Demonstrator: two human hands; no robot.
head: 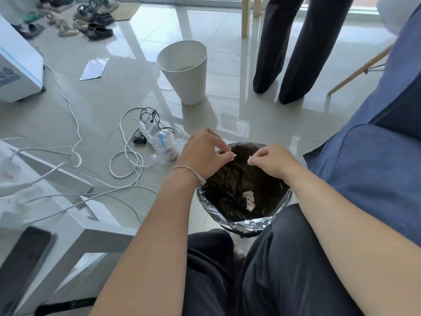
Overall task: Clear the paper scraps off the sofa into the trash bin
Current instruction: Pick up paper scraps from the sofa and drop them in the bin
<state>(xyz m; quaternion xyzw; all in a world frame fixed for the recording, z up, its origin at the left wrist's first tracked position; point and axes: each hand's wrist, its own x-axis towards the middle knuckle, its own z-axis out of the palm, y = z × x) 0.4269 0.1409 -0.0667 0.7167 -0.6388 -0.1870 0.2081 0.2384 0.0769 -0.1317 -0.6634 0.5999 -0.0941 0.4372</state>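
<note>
Both hands hang over the open mouth of the trash bin, forearms reaching forward and down from the lap, wrists bent, knuckles up. The left hand, a thin string bracelet at its wrist, has thumb and forefinger pressed together on a small white paper scrap. The right hand pinches another small white bit the same way; its other fingers are curled under. The two hands are near each other but apart.

The bin stands on the floor between the knees, lined with a dark bag whose shiny edge folds over the rim. A clump of torn white paper lies inside it. The blue sofa is just to the right. Farther out on the tiled floor stand an empty white bin and tangled cables; a white table sits at left.
</note>
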